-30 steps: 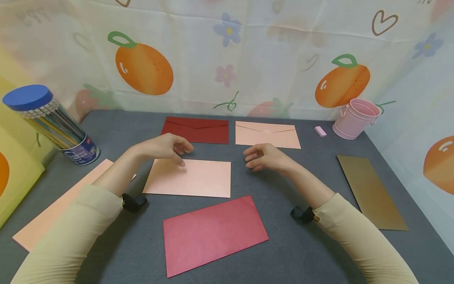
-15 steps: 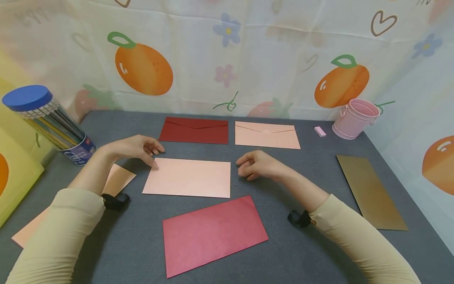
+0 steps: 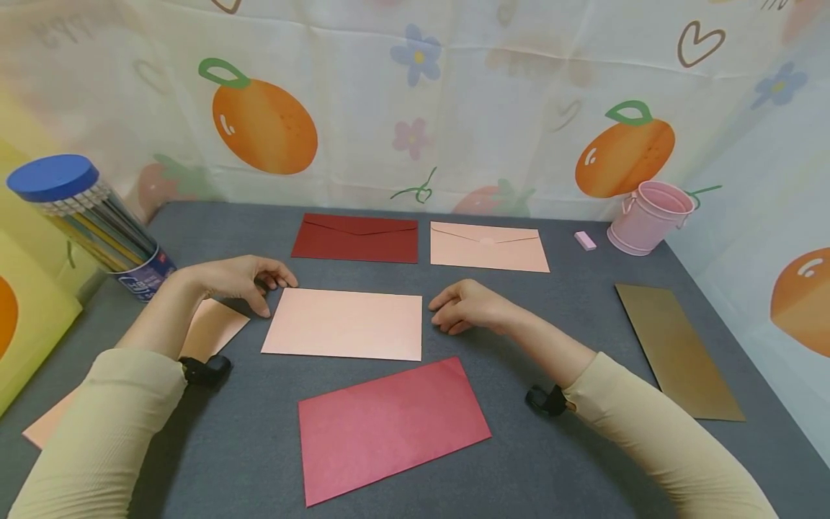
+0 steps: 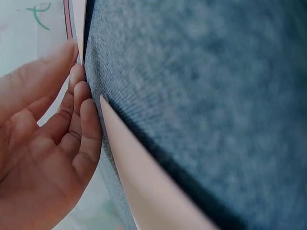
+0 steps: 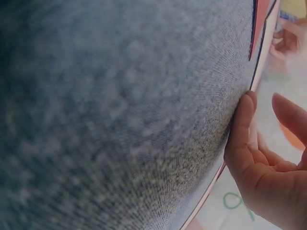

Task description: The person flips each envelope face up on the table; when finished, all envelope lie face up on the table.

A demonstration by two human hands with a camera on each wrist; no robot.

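A pale pink envelope [image 3: 344, 324] lies flat and blank side up in the middle of the table. Beside its upper left corner is my left hand [image 3: 236, 280], fingers loosely bent, fingertips at or very near the edge. My right hand [image 3: 472, 306] hovers low at the envelope's right side; in the right wrist view its fingertips [image 5: 247, 103] rest at the tabletop close to the edge. Neither hand grips anything. Nearer the front, a rose-red envelope [image 3: 394, 431] lies at a slant. Under the left forearm, another pale pink envelope [image 3: 217, 328] is partly hidden.
Along the back lie a dark red envelope [image 3: 355, 238] and a pink envelope [image 3: 489, 246], flaps up. A gold envelope [image 3: 681, 352] lies at right. A pink pail [image 3: 650, 218] and small eraser [image 3: 585, 240] stand back right; a pencil tub [image 3: 139, 274] stands left.
My left hand has drawn back leftward from above the middle envelope to beside its upper left corner. The right hand has shifted slightly left and nearer, toward the envelope's right edge. The envelopes lie unmoved.
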